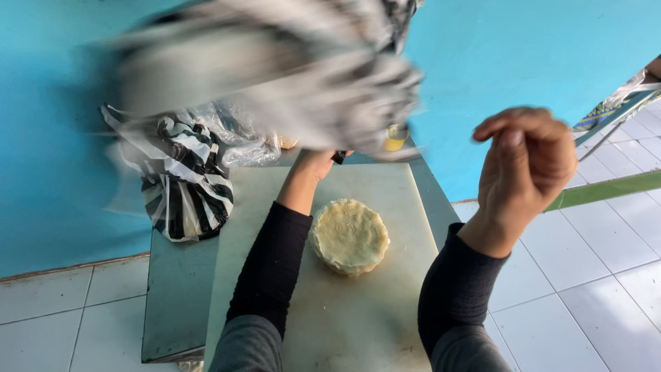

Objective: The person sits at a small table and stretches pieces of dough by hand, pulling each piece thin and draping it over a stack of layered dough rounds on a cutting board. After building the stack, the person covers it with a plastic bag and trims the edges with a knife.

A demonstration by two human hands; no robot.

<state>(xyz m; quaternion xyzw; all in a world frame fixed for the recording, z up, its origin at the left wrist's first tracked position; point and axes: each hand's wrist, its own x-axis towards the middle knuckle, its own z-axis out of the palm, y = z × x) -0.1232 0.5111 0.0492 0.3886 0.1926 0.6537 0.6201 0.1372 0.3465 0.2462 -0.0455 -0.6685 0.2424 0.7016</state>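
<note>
A stack of flat round pale dough sheets (pixel 348 235) lies on a white cutting board (pixel 358 317). My left hand (pixel 313 165) reaches past it to the board's far edge and grips a black-and-white striped plastic bag (pixel 275 69). The bag is blurred by motion and swings above the table, hiding my fingers. A small dark thing shows beside the hand. My right hand (pixel 527 165) is raised to the right of the board, seen from the back. Its fingers are curled in and nothing shows in them.
The board rests on a grey metal table (pixel 175 303) against a blue wall. Another striped bag (pixel 186 186) and clear plastic bags (pixel 241 138) sit at the table's far left, a yellow object (pixel 394 141) behind. White floor tiles surround the table; patterned furniture (pixel 620 103) stands far right.
</note>
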